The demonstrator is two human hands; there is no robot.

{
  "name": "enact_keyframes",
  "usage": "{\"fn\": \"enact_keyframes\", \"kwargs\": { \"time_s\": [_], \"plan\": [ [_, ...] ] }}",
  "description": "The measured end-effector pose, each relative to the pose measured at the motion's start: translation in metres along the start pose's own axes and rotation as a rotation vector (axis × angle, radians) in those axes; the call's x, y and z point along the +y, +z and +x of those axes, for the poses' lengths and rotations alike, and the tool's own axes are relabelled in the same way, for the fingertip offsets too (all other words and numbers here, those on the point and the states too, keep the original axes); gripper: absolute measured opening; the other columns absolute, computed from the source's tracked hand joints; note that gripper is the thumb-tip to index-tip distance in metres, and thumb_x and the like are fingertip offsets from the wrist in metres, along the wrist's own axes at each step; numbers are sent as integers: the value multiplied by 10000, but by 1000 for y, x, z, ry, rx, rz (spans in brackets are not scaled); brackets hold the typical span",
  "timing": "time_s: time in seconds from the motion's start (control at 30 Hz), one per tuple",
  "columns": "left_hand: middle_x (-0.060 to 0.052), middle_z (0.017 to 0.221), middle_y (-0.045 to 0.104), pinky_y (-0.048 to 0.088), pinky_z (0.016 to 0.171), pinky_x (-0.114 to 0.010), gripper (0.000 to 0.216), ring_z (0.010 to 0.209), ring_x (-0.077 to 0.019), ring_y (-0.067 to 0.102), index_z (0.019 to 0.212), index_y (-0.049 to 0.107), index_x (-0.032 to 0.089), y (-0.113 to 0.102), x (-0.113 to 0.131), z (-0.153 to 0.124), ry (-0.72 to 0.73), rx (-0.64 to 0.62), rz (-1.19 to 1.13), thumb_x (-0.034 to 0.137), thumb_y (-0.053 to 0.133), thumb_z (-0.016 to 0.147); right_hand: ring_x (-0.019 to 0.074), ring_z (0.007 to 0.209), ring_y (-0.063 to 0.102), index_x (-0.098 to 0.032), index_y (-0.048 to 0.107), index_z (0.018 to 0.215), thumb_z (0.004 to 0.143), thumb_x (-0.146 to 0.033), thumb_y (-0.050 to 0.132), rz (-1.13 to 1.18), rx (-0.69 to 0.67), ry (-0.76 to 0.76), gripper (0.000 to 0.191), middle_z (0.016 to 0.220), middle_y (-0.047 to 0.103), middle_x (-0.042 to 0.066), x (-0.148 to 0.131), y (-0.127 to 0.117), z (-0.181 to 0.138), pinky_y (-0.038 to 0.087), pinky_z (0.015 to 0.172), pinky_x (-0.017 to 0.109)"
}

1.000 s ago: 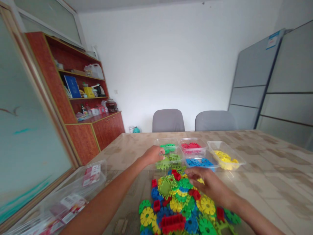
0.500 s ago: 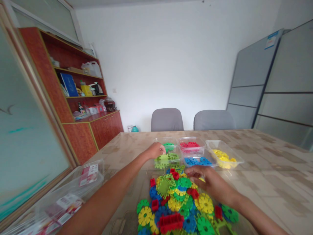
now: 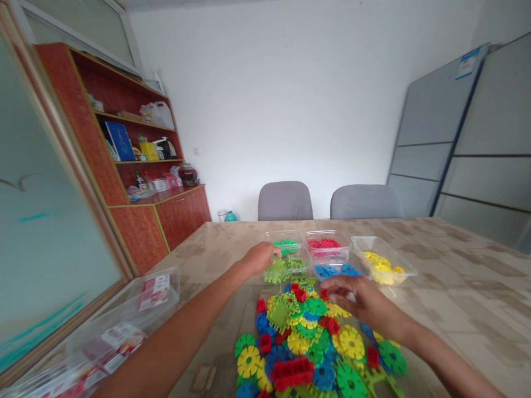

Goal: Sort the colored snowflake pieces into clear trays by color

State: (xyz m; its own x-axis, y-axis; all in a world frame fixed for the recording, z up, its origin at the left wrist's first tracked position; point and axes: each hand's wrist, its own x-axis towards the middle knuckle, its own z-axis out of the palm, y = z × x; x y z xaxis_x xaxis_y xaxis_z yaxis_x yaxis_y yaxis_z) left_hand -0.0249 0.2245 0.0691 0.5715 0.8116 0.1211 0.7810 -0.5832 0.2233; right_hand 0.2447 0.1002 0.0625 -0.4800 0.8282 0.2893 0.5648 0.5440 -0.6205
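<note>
My left hand (image 3: 262, 257) hangs over the near-left clear box, which holds light green square pieces (image 3: 286, 271). Its fingers are bent, slightly apart, with no piece visible in them. My right hand (image 3: 354, 296) reaches over the far right side of a mixed heap of plastic building pieces. Its thumb and fingers are spread, the fingertips close by a small red block (image 3: 324, 294); whether they touch it I cannot tell. In the heap are yellow notched discs (image 3: 351, 342), green discs (image 3: 349, 381), blue discs, light green squares (image 3: 283, 312) and a long red block (image 3: 292, 373).
Behind the heap stand more clear boxes holding green pieces (image 3: 285, 246), red pieces (image 3: 324, 246), blue pieces (image 3: 332, 271) and yellow pieces (image 3: 381, 264). Clear plastic containers with labels (image 3: 154, 292) lie at left. Two grey chairs (image 3: 285, 200) stand beyond the table.
The light green square under my left fingers has dropped into the box. My right hand has shifted slightly right, and a red block now shows by its fingertips. The view has moved slightly.
</note>
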Motion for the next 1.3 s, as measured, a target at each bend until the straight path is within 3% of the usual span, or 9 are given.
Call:
{"fn": "enact_keyframes", "kwargs": {
  "time_s": [0.2, 0.37, 0.5, 0.6, 0.77, 0.9, 1.03, 1.17, 1.3],
  "plan": [
    [-62, 1049, 666, 426, 959, -375, 180, 1048, -219, 588, 934, 678, 161, -6, 10, -8, 64, 110, -51, 68, 548, 852, 172, 680, 633, -215, 705, 954, 879, -260, 526, -37, -69, -6, 200, 842, 732, 33, -2, -13, -6, 484, 584, 277],
    [-21, 1100, 666, 424, 944, -269, 290, 1053, -168, 591, 1044, 660, 214, -7, 49, -52, 129, 203, -176, 79, 474, 867, 153, 631, 614, -225, 707, 860, 851, -179, 525, -13, -176, -15, 188, 730, 699, 3, -14, -19, -15, 470, 545, 252],
    [-14, 1147, 654, 411, 966, -276, 237, 1079, -172, 584, 1066, 661, 252, -2, 69, -99, 198, 77, -341, 179, 537, 878, 186, 737, 649, -237, 711, 909, 791, -135, 573, -44, -236, 62, 209, 826, 711, 33, -22, -14, -24, 520, 638, 296],
    [-29, 1327, 549, 325, 1065, -321, 354, 1241, -200, 472, 1225, 581, 284, 1, 70, -119, 185, -11, -347, 266, 590, 872, 249, 948, 635, -268, 694, 1014, 672, -81, 658, -113, -233, 96, 392, 1038, 698, 55, -20, -5, -30, 518, 823, 385],
    [-61, 1437, 440, 287, 1098, -386, 621, 1312, -246, 392, 1382, 426, 281, 10, 67, -121, 119, -56, -321, 318, 669, 812, 237, 887, 647, -277, 678, 1035, 649, -71, 672, -74, -326, 77, 438, 977, 694, 40, -21, 5, -33, 542, 766, 362],
    [-56, 1274, 585, 372, 1031, -360, 429, 1190, -231, 511, 1257, 558, 270, 16, 71, -118, 107, -51, -306, 280, 641, 836, 205, 767, 658, -281, 677, 1044, 748, -125, 611, -5, -306, 52, 341, 860, 686, 29, -26, 7, -33, 557, 657, 322],
    [-37, 1247, 600, 373, 1035, -342, 340, 1179, -209, 519, 1197, 596, 272, 14, 75, -118, 95, 1, -273, 225, 598, 861, 262, 961, 641, -276, 652, 1113, 762, -155, 627, -71, -263, 25, 371, 1049, 687, 61, -21, 15, -36, 541, 834, 421],
    [-94, 1306, 557, 371, 1041, -408, 490, 1210, -270, 496, 1292, 531, 225, 15, 73, -117, 36, -8, -165, 290, 651, 821, 323, 1226, 494, -255, 556, 1279, 781, -174, 628, -143, -191, -16, 510, 1343, 547, 112, -19, 35, -34, 417, 1015, 509],
    [-155, 1319, 537, 398, 1010, -447, 728, 1201, -329, 497, 1357, 472, 173, 20, 74, -117, -14, -128, -115, 428, 732, 726, 352, 1121, 550, -179, 584, 1239, 753, -176, 653, -264, -214, -19, 491, 1214, 598, 161, -28, 50, -24, 468, 940, 512]
  ]
}}
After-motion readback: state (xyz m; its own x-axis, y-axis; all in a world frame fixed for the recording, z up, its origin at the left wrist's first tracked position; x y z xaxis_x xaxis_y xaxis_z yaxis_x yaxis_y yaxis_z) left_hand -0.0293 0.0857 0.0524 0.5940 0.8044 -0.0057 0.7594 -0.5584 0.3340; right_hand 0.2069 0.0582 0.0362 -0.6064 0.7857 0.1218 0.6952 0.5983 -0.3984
